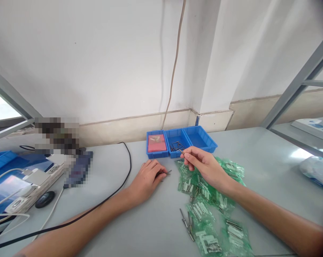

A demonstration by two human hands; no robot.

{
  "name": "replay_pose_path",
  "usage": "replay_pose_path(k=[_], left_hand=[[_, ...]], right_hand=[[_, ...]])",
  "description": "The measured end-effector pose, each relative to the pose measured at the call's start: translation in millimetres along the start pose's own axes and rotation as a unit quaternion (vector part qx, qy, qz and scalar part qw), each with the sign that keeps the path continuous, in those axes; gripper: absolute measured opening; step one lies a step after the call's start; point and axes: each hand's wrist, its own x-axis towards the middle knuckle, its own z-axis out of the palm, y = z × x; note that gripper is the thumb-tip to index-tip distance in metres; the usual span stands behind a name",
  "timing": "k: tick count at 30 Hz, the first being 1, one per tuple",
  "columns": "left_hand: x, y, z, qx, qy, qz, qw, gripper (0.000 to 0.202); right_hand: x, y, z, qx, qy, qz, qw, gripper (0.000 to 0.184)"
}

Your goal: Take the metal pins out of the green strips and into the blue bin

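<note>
My left hand point(148, 177) rests on the grey table point(257, 157), fingers curled round several thin metal pins point(167, 173) that stick out to the right. My right hand point(204, 164) hovers just in front of the middle blue tray point(177, 143), pinching one small metal pin point(181, 151) between thumb and fingers. Under and beside my right forearm lie several green plastic bags point(212, 214) packed with small metal parts. A few loose pins point(186, 223) lie on the table near the front bags.
Three small blue trays stand in a row by the wall: the left one point(156, 143) holds a pink pad, the right one point(200, 138) looks bare. A black cable point(124, 178) crosses the table. A power strip point(35, 185) and blue bins point(1, 159) sit at left.
</note>
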Motion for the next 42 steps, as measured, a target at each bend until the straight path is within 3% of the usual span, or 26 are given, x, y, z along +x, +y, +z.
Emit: replay_pose_path(k=[12, 18, 23, 35, 42], left_hand=[[-0.2, 0.5, 0.2, -0.011, 0.004, -0.010, 1.000, 0.008], [0.1, -0.4, 1.2, -0.020, 0.005, -0.010, 1.000, 0.006], [0.1, -2.0, 2.4, -0.013, 0.007, -0.011, 1.000, 0.007], [-1.1, -2.1, 3.8, -0.011, 0.011, -0.017, 1.000, 0.010], [-1.1, -4.2, 3.2, -0.014, 0.014, -0.022, 1.000, 0.010]], right_hand=[[-1.4, 2.9, -0.6, 0.004, 0.022, -0.013, 1.000, 0.023], [-4.5, 1.4, 0.0, -0.122, 0.064, -0.097, 0.986, 0.012], [-6.6, 0.4, 0.5, -0.173, 0.054, -0.135, 0.974, 0.009], [-7.3, -0.7, 0.8, -0.160, 0.057, -0.122, 0.978, 0.011], [-6.0, -1.5, 0.9, -0.100, 0.044, -0.076, 0.991, 0.017]])
